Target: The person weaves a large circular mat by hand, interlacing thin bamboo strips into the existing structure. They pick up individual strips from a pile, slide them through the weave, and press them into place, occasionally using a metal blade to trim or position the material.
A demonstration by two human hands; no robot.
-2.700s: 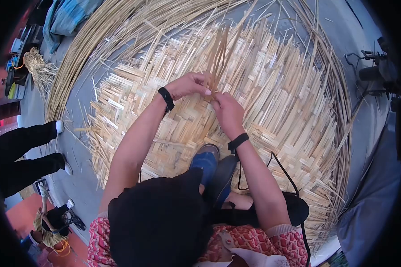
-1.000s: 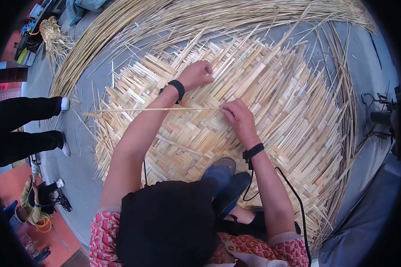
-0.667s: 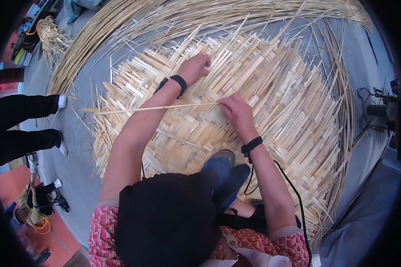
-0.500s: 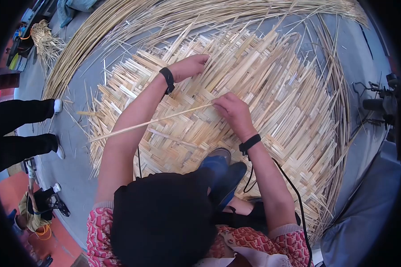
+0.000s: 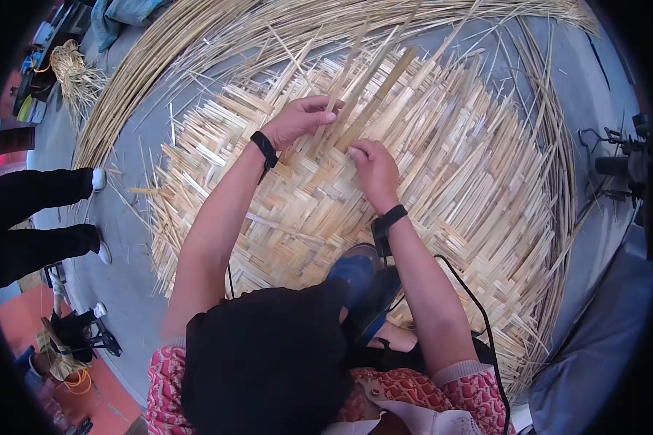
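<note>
Flat pale strips cross in a woven mat [image 5: 290, 225] on the grey floor, with loose strip ends fanning out at its far side. Over the mat's upper middle, my left hand [image 5: 299, 122] has its thumb and fingers closed around raised strips [image 5: 352, 90]. Close by on the right, my right hand [image 5: 374, 168] is closed at the lower end of a wider, darker strip [image 5: 384, 90]. That strip slants up and away between the two hands. My blue shoes [image 5: 359, 279] rest on the near part of the mat.
Long reed bundles [image 5: 134, 87] curve along the far side and left. A person's dark-trousered legs [image 5: 40, 196] stand at the left. Another person [image 5: 62, 348] is low at the lower left. A metal stand [image 5: 617, 167] and grey cloth [image 5: 595, 333] are at the right.
The long thin strip that my right hand held across my left forearm no longer shows there. Several strips now stand raised between my hands. My right hand has turned upward, and my left fingers have closed.
</note>
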